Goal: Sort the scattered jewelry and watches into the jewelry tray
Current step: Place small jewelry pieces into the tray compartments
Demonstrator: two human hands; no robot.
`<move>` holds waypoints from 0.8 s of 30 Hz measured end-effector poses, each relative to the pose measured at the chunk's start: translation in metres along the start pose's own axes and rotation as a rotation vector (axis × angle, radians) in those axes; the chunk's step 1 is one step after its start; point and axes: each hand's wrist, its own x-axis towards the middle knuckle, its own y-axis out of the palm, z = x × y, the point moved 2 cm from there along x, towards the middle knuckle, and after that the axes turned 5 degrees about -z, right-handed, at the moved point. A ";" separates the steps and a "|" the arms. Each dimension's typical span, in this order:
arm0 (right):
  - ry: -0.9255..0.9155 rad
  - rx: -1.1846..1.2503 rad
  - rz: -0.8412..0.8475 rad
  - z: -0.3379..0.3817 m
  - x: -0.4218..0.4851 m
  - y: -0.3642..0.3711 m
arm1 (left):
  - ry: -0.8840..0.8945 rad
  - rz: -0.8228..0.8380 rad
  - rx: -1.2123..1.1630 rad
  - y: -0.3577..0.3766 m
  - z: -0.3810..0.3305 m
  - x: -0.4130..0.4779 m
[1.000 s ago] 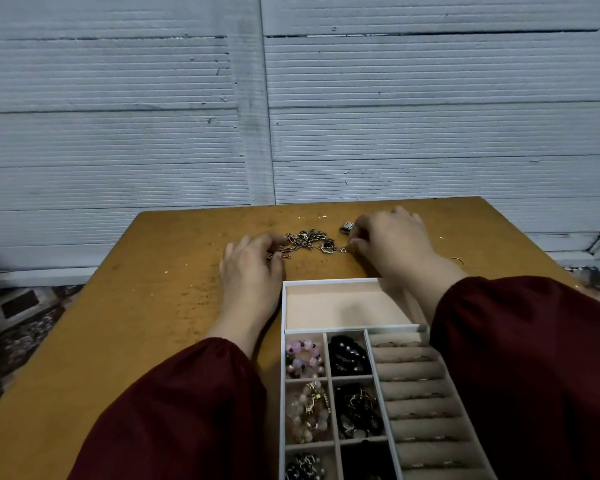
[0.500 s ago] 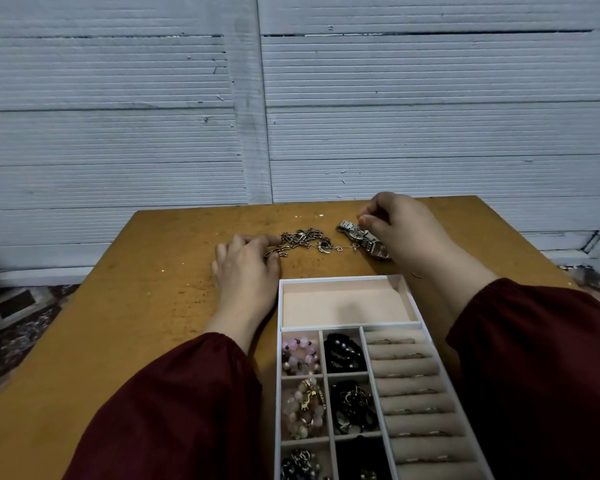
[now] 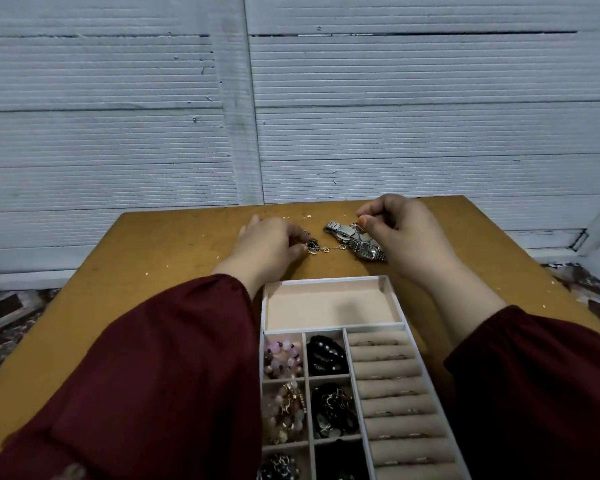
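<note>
A white jewelry tray (image 3: 394, 299) lies on the brown table (image 3: 146, 271) in front of me. Its wide far compartment holds nothing; small cells hold pink and black bead bracelets, and the right column has ring rolls. Beyond the tray lies a silver watch (image 3: 355, 242) with a metal band. A tangled chain (image 3: 317, 247) lies left of it. My left hand (image 3: 267, 244) covers the chain's left end, fingers curled onto it. My right hand (image 3: 400, 233) hovers over the watch, thumb and finger pinching a small piece near its band.
A ribbed white wall (image 3: 291, 116) rises right behind the table's far edge. Patterned floor (image 3: 14, 306) shows to the left and right of the table. My dark red sleeves (image 3: 160, 375) hang over the table's near part.
My left hand slid forward and gathered the chain into a smaller heap. My right hand lifted off the table and moved back over the watch, which now lies uncovered.
</note>
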 end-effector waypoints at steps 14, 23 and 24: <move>0.042 0.104 -0.022 -0.004 -0.004 -0.001 | 0.065 -0.007 0.114 0.002 -0.015 0.011; 0.053 0.105 -0.029 -0.001 -0.007 -0.003 | 0.119 -0.033 0.014 0.004 -0.014 0.011; 0.054 0.106 -0.030 -0.001 -0.008 -0.003 | 0.116 -0.033 -0.001 0.004 -0.014 0.011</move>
